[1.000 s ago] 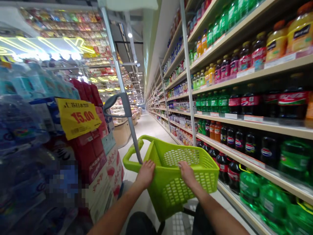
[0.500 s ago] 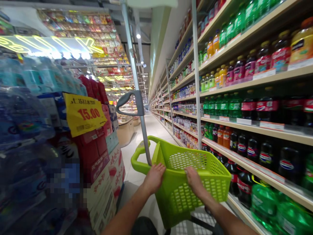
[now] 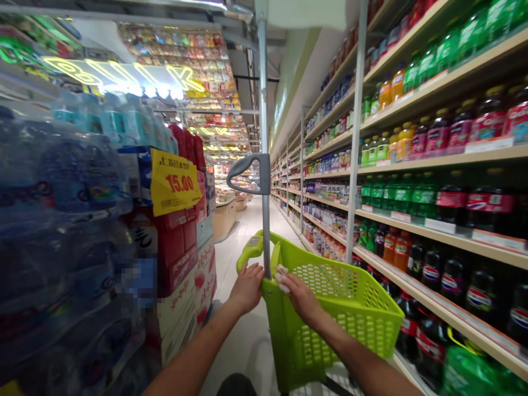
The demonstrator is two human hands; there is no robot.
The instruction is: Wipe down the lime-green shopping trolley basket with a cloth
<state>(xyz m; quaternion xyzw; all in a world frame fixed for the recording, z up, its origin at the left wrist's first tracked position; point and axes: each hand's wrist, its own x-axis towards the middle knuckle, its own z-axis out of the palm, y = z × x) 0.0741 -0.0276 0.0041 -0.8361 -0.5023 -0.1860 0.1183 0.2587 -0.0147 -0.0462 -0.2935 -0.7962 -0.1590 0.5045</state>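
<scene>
A bright green plastic shopping cart (image 3: 350, 324) with perforated sides stands in the aisle before me. My left hand (image 3: 247, 289) rests over the near side of its green handle (image 3: 247, 254), fingers curled onto it. In my right hand (image 3: 304, 300) is a crumpled white wipe (image 3: 282, 278), pressed to the cart's rim just right of the pole; whether it is paper or cloth I cannot tell. A metal pole (image 3: 264, 104) rises from the cart between my hands, with a grey loop handle (image 3: 249, 173) partway up. The undersides of both hands' fingers are hidden.
Shelves (image 3: 437, 157) of bottled drinks run along the right, close to the cart. On the left stand stacked water packs (image 3: 82, 181) and cartons (image 3: 181, 297) with a yellow price sign (image 3: 175, 181). The pale floor (image 3: 259, 217) of the aisle leads away ahead.
My right hand has slid left along the rim towards the pole, and the white wipe now shows. My left hand has shifted from the rim onto the handle. The view has turned left.
</scene>
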